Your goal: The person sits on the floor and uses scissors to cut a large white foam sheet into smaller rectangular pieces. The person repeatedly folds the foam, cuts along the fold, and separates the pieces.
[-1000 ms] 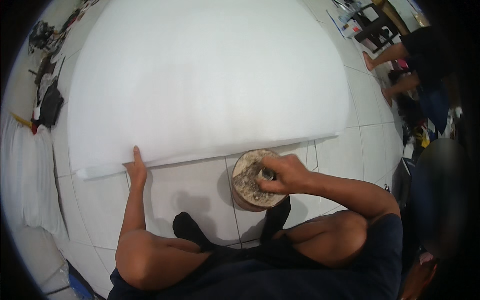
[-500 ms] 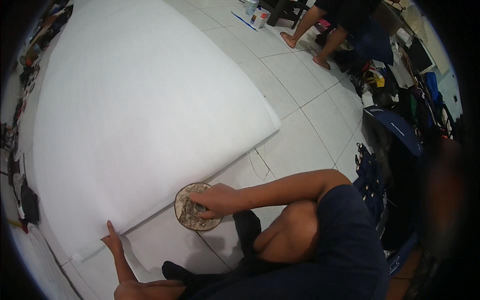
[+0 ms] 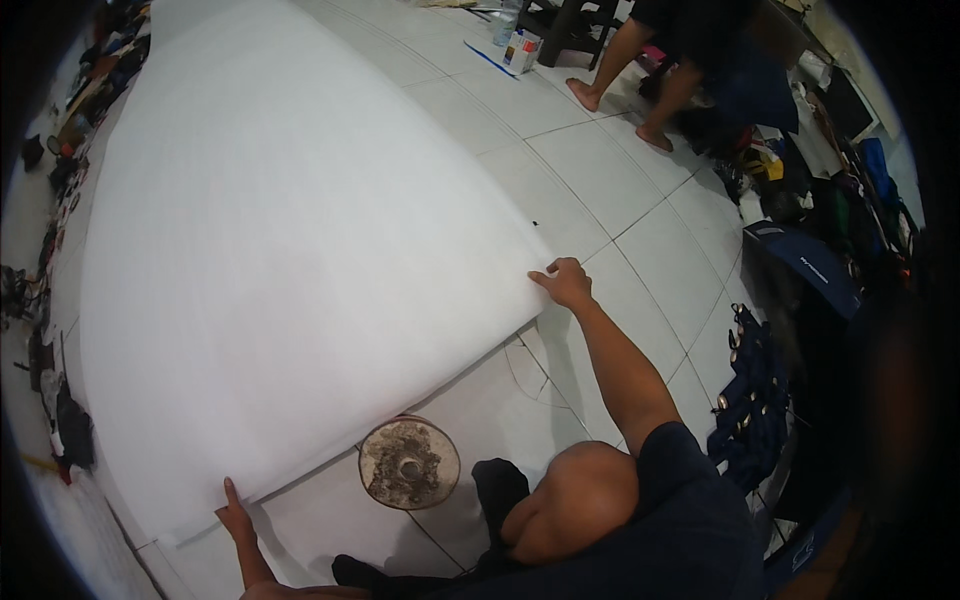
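A broad white sheet [image 3: 300,240] of fabric or foam, in layers, lies spread over the floor. My left hand [image 3: 236,515] grips its near edge toward the left, one finger extended on top and the others at or under the edge. Out at the sheet's right corner, my right hand [image 3: 567,284] pinches the material between thumb and fingers. Between my arms a round, flat, stained disc [image 3: 430,472] with a small round centre rests on the floor, close against the sheet's near edge. Neither hand touches it.
Pale tiled floor [image 3: 640,290] surrounds the sheet. Another person's bare feet [image 3: 655,138] stand at the far right beside piled clutter. A dark blue bundle [image 3: 750,400] lies to my right. A carton [image 3: 521,50] stands far off, and more clutter lines the left side.
My right hand has let go of the round disc and moved up and right to the sheet's corner. The disc stays on the floor. My left hand keeps its place at the edge.
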Motion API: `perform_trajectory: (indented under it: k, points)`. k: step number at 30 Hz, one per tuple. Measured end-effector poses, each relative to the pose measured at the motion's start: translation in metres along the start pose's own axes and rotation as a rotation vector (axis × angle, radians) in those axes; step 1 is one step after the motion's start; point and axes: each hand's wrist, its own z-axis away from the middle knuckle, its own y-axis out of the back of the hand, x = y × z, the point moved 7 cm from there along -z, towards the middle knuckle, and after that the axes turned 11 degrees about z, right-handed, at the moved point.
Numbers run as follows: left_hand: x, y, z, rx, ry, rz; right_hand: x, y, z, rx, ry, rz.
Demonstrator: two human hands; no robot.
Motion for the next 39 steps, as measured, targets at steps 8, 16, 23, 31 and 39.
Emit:
perform_trajectory:
  k: [8, 16, 23, 31, 39]
  points:
    - [-0.036, 0.028, -0.011, 0.173, 0.039, 0.444, 0.035, -0.018, -0.04, -0.038, -0.093, -0.189]
    - [-0.036, 0.074, -0.01, 0.263, 0.095, 0.624, 0.011, -0.032, -0.082, -0.054, 0.018, -0.218]
    - [-0.071, 0.114, -0.014, 0.638, 0.274, 0.563, 0.045, -0.093, -0.144, 0.056, 0.531, 0.25]
    - [0.0, 0.22, -0.044, 0.643, -0.095, 0.891, 0.04, -0.069, -0.121, -0.209, 0.29, 0.006]
    - [-0.029, 0.231, -0.054, 0.888, 0.384, 0.222, 0.053, -0.086, -0.137, -0.37, 0.252, -0.102]
